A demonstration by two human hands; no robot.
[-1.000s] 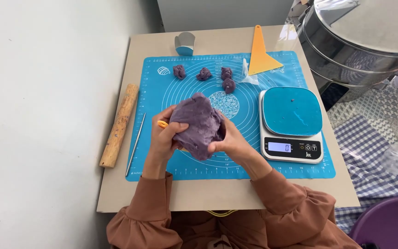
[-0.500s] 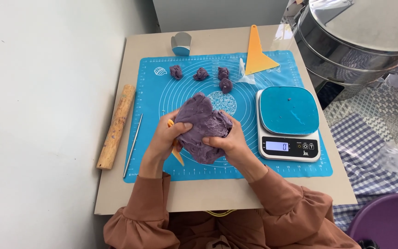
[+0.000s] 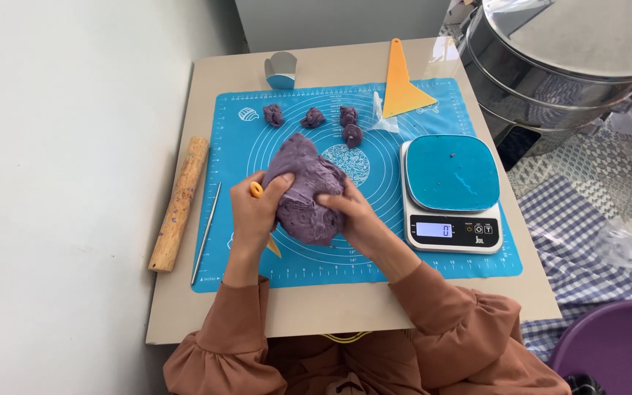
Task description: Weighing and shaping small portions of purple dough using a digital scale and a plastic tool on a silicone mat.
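Portioning step: left hand (image 3: 256,212) and right hand (image 3: 349,212) clamp fingers on purple dough mass (image 3: 303,189); judged next, a pinch-off sized like the small dough pieces (image 3: 313,117)

The purple dough lump (image 3: 303,189) hides most of both hands' palms and the mat under it. A small orange tool (image 3: 257,190) in the left hand (image 3: 254,208) shows only at its tips. The steel steamer (image 3: 572,62) at upper right is cut off by the top and right edges, the purple basin (image 3: 612,347) by the lower right corner. The mat's printed marks are too small to tell
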